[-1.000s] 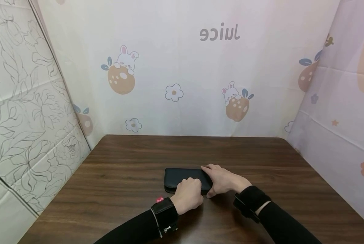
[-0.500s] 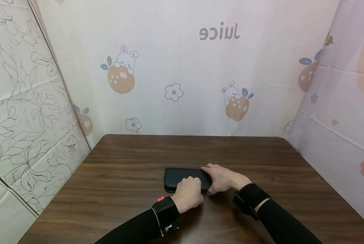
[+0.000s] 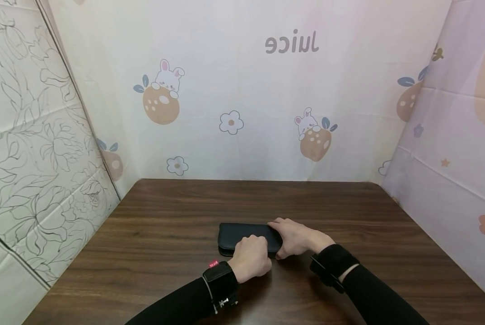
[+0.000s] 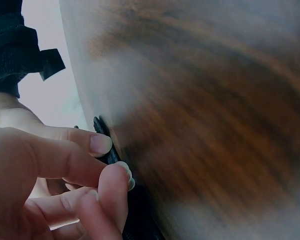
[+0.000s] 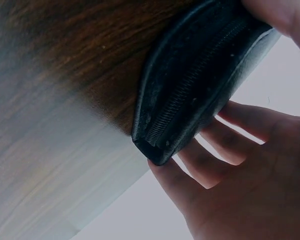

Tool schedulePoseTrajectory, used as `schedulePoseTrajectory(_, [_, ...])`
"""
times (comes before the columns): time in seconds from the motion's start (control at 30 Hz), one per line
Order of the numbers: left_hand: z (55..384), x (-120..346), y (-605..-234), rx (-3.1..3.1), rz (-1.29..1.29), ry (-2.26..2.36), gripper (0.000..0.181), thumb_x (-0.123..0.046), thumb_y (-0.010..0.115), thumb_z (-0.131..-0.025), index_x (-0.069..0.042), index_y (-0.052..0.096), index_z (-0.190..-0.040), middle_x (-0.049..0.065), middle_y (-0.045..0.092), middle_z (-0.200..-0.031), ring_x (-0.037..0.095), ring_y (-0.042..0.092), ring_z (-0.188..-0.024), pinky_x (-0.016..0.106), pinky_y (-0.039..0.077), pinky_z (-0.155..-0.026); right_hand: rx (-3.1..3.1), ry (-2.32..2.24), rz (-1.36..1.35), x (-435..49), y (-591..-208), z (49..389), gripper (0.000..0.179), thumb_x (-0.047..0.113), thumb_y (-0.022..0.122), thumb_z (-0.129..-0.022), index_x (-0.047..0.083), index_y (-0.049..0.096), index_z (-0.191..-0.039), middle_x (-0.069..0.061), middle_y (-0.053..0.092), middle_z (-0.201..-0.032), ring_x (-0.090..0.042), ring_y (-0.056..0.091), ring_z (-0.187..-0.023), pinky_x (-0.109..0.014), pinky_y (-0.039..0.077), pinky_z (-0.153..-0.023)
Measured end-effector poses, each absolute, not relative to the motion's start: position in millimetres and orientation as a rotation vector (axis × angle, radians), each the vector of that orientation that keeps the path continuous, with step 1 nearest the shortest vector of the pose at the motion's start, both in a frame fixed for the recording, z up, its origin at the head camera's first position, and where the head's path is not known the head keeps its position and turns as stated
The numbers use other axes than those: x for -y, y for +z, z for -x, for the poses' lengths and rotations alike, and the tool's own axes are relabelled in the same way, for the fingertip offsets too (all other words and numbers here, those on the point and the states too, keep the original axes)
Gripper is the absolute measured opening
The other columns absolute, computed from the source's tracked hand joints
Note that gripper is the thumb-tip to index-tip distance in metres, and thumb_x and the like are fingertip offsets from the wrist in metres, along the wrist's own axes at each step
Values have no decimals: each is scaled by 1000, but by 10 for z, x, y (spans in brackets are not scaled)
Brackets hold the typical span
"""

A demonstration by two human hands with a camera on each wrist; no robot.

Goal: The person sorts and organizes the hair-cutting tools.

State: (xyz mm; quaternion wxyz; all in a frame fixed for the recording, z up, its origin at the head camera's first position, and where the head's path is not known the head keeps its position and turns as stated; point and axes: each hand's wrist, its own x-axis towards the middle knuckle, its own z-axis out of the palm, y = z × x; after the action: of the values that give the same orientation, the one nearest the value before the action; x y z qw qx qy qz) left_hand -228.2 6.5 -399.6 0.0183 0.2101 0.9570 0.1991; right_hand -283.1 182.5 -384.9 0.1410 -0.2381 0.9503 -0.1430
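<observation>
A black zip-around wallet with rounded corners lies flat on the wooden table. My right hand grips its right end, thumb at the near edge and fingers at the far edge. In the right wrist view, the zipper runs closed along the side of the wallet, fingers spread against it. My left hand is curled at the near edge, close to the right thumb. Thumb and forefinger of the left hand pinch together at the wallet's edge in the left wrist view; what lies between their tips is hidden.
The brown wood-grain table extends around the wallet on all sides. Behind it hangs a pale curtain printed with rabbits and fruit. A floral-line curtain closes the left, another printed curtain the right.
</observation>
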Motion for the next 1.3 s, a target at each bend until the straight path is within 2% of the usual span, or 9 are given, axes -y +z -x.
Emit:
schedulePoseTrajectory(0.37, [2302, -40, -4020, -2927, -688, 676, 20, -5, 66, -80, -13, 58, -63, -2, 44, -57, 17, 46, -48, 29, 35, -43, -2740, -417, 680, -1832, -3857, 2838, 88, 19, 87, -76, 6, 45, -152, -10, 46, -149, -25, 49, -122, -43, 46, -93])
schedulePoseTrajectory(0.77, [2308, -39, -4016, -2915, -673, 696, 6, -4, 66, -81, -7, 67, -76, 0, 49, -60, 17, 48, -50, 29, 38, -46, -2741, -410, 678, -1839, -3854, 2839, 87, 18, 86, -76, 7, 45, -152, -10, 45, -150, -24, 50, -119, -43, 45, -91])
schedulePoseTrajectory(1.1, [2320, -15, -4020, -2919, -704, 706, 11, -4, 66, -79, -9, 63, -70, -2, 45, -56, 16, 45, -47, 28, 35, -44, -2748, -407, 686, -1831, -3836, 2842, 87, 17, 85, -75, 7, 46, -152, -10, 46, -149, -25, 50, -119, -43, 45, -91])
schedulePoseTrajectory(1.3, [2321, -9, -4009, -2926, -691, 696, 4, -6, 67, -79, -6, 66, -75, 0, 50, -59, 17, 48, -50, 30, 39, -46, -2747, -424, 676, -1814, -3834, 2839, 87, 16, 85, -74, 7, 46, -151, -8, 47, -148, -23, 50, -116, -42, 45, -89])
